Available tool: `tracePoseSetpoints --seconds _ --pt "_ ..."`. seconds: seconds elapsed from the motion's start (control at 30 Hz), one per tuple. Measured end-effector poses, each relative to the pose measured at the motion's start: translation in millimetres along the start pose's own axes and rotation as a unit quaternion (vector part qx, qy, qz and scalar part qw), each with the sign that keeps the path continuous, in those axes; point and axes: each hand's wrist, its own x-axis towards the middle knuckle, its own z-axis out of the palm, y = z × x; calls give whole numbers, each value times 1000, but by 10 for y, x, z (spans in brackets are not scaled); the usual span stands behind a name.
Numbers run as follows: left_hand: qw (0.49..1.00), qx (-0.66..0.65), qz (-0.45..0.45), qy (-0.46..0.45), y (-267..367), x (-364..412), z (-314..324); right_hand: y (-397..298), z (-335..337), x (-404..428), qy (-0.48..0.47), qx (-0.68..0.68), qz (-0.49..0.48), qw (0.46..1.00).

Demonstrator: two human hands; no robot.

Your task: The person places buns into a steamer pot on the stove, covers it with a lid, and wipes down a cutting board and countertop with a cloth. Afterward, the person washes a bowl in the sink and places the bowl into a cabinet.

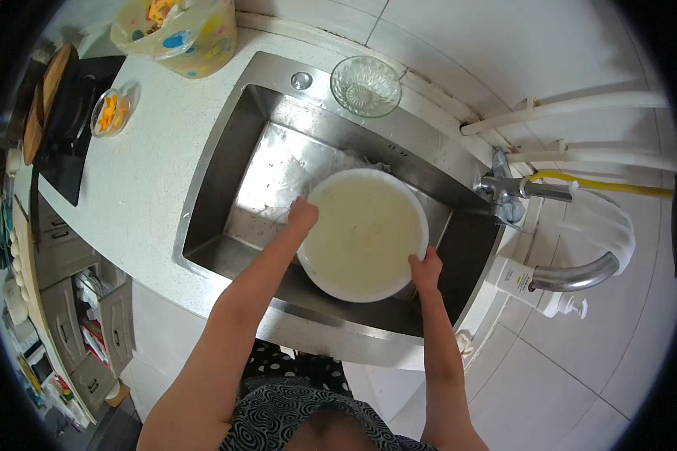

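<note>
A round white basin [426, 225] of cloudy, pale yellowish liquid is held over the stainless steel sink [203, 197]. My left hand [303, 217] grips its rim on the left side. At the lower right of the rim, my right hand [427, 269] has hold with the thumb on the edge. Small dark specks show in the liquid. Behind the basin, what looks like clear plastic film [293, 158] lies on the wet sink floor. The basin hides the right part of that floor, so I cannot tell whether it rests there.
A glass bowl [365, 87] sits on the sink's back ledge. The faucet [575, 276] and a white pump bottle [519, 282] stand at the right. On the left counter are a small container of orange pieces [111, 114], a lined waste bin [203, 45] and a black cooktop [70, 158].
</note>
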Motion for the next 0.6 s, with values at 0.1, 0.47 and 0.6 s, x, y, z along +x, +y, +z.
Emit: tracePoseSetpoints --seconds 0.1,0.47,0.6 --pt "981 135 98 -104 -116 25 136 -166 -142 9 32 9 -60 998" --pt "910 -29 269 -314 -290 -188 960 -1887 -572 -596 -52 -320 -191 926" --pt "821 -405 -64 -398 353 -842 1173 -2140 -541 -898 -89 -356 -202 908"
